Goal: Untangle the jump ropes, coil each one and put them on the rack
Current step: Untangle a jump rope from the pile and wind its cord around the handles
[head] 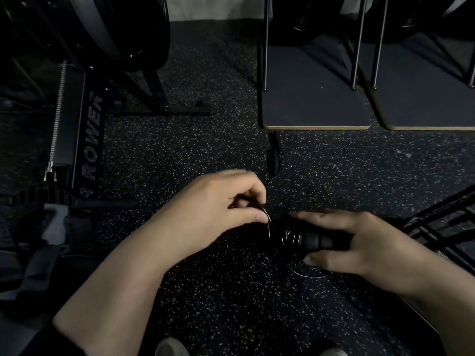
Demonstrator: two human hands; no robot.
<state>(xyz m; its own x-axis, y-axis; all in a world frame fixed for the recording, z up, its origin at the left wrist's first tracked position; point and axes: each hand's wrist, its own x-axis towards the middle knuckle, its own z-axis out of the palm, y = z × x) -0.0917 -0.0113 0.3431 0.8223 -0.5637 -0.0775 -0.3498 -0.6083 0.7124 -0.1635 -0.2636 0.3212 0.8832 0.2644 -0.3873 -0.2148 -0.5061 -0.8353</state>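
Left of the black handle (316, 241), the left hand (218, 204) pinches the thin rope cable (267, 217) between thumb and curled fingers. The right hand (359, 242) grips that handle low over the speckled floor (205, 150), index finger outstretched, cable coils wound around its left end. Beyond the handle, another handle (273, 156) lies on the floor.

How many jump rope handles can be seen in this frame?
2. One handle is gripped in the right hand, thin cable wound around its end. The other lies on the floor beyond the left hand. More may be hidden in the dark.
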